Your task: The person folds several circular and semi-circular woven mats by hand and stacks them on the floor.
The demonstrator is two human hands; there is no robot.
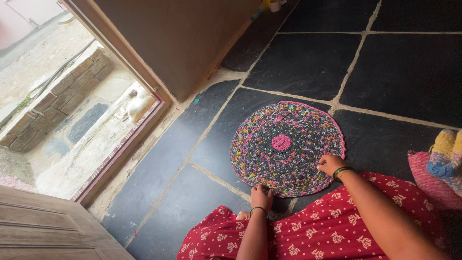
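A round crocheted mat (pixel 284 144), dark with many coloured flecks, a pink centre and a pink edge, lies flat on the dark stone floor in front of me. My left hand (pixel 261 196) grips the mat's near edge, fingers curled over the rim. My right hand (pixel 331 164) pinches the mat at its right near edge. Both wrists wear green bangles. My red flowered dress (pixel 332 226) covers my knees just below the mat.
An open doorway (pixel 120 139) at the left leads to stone steps and a sunlit yard; a wooden door (pixel 43 226) stands at the lower left. A brown wall (pixel 183 43) rises behind. Pink, yellow and blue crochet pieces (pixel 440 163) lie at the right edge.
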